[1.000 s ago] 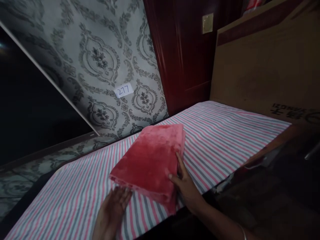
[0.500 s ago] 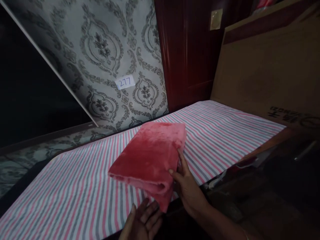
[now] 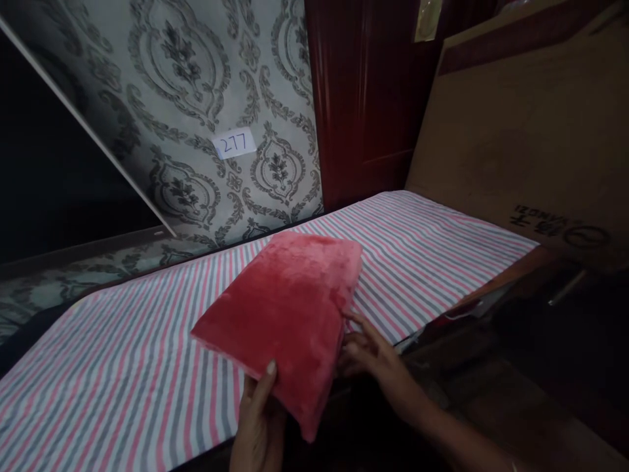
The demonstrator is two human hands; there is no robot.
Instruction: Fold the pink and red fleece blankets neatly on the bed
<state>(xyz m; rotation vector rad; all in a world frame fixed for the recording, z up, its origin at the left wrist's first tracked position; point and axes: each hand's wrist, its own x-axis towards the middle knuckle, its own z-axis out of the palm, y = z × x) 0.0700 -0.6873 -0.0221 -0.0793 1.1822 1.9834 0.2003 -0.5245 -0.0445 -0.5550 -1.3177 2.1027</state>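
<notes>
A folded piece of reddish-pink plush cloth lies on a striped sheet, its near corner hanging past the front edge. My left hand grips the near edge of the cloth, thumb on top and fingers hidden underneath. Beside the cloth's right edge is my right hand, its fingers loosely bent and apart, the fingertips touching the side of the fold.
A large cardboard box stands at the right end of the sheet. Behind are a dark red door-like panel, patterned wallpaper with a paper label reading 277, and a dark screen at left.
My left hand has gone from palm-up below the cloth to gripping its near edge. The drooping near flap now lies smoother. My right hand has loosened its pinch on the right edge.
</notes>
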